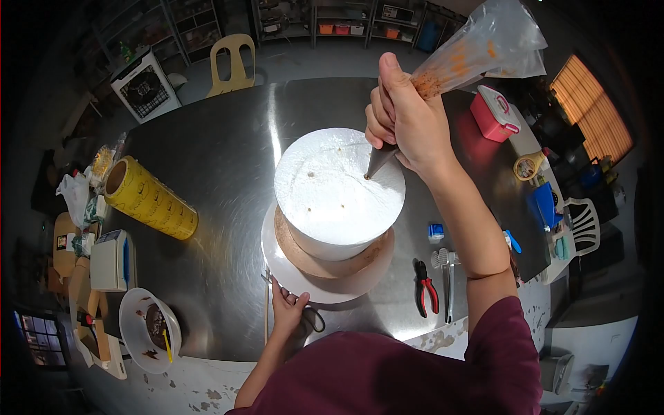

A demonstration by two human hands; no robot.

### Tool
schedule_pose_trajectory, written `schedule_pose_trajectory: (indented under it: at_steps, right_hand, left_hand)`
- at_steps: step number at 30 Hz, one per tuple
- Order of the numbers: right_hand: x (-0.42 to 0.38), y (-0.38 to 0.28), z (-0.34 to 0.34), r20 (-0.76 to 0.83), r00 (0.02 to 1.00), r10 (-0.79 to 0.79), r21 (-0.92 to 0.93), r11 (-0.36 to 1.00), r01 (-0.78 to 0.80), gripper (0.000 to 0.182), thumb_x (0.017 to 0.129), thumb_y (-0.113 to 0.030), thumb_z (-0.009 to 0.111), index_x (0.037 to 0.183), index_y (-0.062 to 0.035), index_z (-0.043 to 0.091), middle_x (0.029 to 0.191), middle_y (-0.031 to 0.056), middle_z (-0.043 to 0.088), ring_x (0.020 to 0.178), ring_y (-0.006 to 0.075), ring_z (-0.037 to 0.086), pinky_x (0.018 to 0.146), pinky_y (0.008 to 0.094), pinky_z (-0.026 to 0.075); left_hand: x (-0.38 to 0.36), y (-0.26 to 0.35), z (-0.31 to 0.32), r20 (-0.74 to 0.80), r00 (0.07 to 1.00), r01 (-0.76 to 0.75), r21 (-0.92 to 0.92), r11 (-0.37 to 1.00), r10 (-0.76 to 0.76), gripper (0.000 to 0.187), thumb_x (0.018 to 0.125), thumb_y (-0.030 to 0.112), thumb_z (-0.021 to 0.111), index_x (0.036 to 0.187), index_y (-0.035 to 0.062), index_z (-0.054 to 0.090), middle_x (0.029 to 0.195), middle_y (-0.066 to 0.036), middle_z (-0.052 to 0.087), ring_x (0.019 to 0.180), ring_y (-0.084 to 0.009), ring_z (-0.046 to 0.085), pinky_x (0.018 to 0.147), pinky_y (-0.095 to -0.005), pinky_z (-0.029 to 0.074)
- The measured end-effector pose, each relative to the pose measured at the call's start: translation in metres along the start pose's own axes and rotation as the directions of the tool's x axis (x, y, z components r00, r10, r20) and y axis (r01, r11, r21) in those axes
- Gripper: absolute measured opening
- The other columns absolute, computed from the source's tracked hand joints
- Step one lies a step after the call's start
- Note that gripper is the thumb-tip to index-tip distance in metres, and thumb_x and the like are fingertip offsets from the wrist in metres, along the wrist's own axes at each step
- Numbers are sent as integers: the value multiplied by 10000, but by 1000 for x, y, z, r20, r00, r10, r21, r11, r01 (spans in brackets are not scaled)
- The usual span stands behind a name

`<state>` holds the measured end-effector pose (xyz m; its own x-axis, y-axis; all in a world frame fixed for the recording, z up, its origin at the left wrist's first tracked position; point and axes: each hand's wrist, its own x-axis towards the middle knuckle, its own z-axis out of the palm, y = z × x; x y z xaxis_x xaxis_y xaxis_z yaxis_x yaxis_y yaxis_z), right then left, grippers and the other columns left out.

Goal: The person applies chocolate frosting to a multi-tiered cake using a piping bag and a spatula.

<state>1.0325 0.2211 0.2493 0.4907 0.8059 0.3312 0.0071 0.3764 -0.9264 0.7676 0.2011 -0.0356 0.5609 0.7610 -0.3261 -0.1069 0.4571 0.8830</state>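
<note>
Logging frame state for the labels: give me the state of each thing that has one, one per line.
Right hand: closed around piping bag.
Piping bag: partly filled, tip down at cake top.
Cake: white, a few small dots on top.
Left hand: fingers on turntable edge.
Turntable: carrying cake on a board.
Bowl: brown residue inside.
Pliers: lying flat, handles apart.
Yellow roll: on its side.

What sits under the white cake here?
Under the white cake is a brown round board, resting on a white turntable whose rim the left hand touches. The turntable's base and the steel table beneath are covered from view.
</note>
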Motion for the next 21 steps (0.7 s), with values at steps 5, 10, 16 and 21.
schedule_pose_trajectory:
  at_steps: [5,10,16,21]
  right_hand:
    - [0,0,1,-11,1000,-23,-26,999,23,519,883,-410,428,494,-114,257,399,-7,234,330,86,263,339,239,284]
    - [0,-2,1,-34,999,-11,-15,1000,11,513,884,-408,429,500,-115,256,400,-8,234,331,83,262,338,235,283]
    - [0,-1,1,-48,999,-8,-6,1000,7,509,884,-407,430,504,-116,258,401,-11,233,330,82,261,338,235,282]
    - [1,-1,-1,-51,999,-8,3,1000,8,505,884,-405,430,506,-117,259,401,-11,234,330,83,262,339,235,284]
  left_hand:
    - [1,-4,-2,7,1000,-10,1,1000,10,828,735,-59,571,1348,85,32,1196,-149,426,1033,-202,499,797,-288,475]
    - [0,-3,-1,-2,1000,-14,14,1000,14,820,740,-60,562,1347,82,29,1197,-147,425,1032,-200,498,791,-282,474]
    - [0,-1,0,0,1000,-27,8,1000,27,821,737,-68,556,1346,74,24,1207,-154,417,1045,-208,492,813,-286,464]
    - [0,-2,-1,-13,1000,-3,10,1000,3,827,730,-80,555,1347,75,26,1206,-158,418,1058,-215,486,843,-300,455]
